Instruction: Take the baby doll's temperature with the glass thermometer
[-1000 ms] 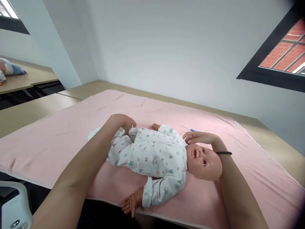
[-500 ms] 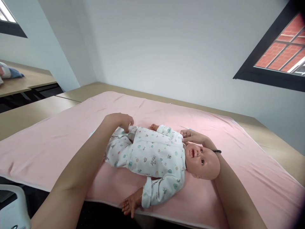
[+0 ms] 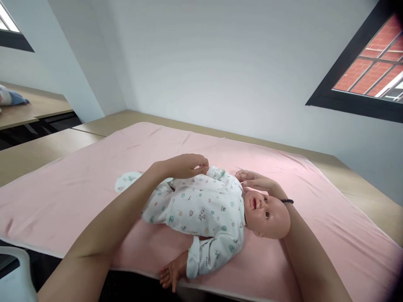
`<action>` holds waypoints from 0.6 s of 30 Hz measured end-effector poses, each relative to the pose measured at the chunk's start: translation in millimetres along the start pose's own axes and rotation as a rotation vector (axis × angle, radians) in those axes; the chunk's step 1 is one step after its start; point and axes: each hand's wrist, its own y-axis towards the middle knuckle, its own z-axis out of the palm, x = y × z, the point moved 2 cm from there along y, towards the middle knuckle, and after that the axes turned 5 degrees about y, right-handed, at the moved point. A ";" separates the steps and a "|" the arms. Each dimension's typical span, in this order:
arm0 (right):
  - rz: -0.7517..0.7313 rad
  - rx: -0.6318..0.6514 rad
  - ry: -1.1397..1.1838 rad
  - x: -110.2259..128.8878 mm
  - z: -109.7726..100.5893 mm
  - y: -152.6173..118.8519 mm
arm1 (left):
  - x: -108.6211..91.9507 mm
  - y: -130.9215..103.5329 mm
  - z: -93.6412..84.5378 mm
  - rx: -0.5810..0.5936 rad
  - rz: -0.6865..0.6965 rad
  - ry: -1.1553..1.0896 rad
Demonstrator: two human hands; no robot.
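Observation:
A baby doll (image 3: pixel 267 214) lies on its back on a pink cloth (image 3: pixel 78 188), its head to the right. It wears a white printed suit (image 3: pixel 201 205) with folded cuffs. My left hand (image 3: pixel 190 165) reaches over the suit, its fingers closed at the doll's far hand, beside the cuff; the doll's hand is mostly hidden. By the far shoulder and neck, my right hand (image 3: pixel 253 180) has its fingers apart, touching the suit's edge. A dark bead bracelet is on my right wrist.
The cloth covers a wooden table (image 3: pixel 47 144) that stands against a white wall. A white chair part (image 3: pixel 19 268) is at the lower left. Another table at the far left bears a blue and white item (image 3: pixel 14 97).
My left hand has moved right, from the suit's waist to the doll's far hand. The fingers of my right hand have loosened slightly at the shoulder. More of the suit's foot end shows.

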 end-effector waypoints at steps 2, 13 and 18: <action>0.018 0.023 -0.061 9.8 -8.9 -4.5 | -10.2 4.9 3.9 -0.024 0.077 -0.036; 0.235 0.097 -0.863 87.1 58.4 -26.0 | -66.1 34.2 64.3 -0.065 0.319 -0.131; 0.116 0.009 -1.067 81.9 82.1 -27.0 | -64.6 39.8 71.0 -0.081 0.350 -0.268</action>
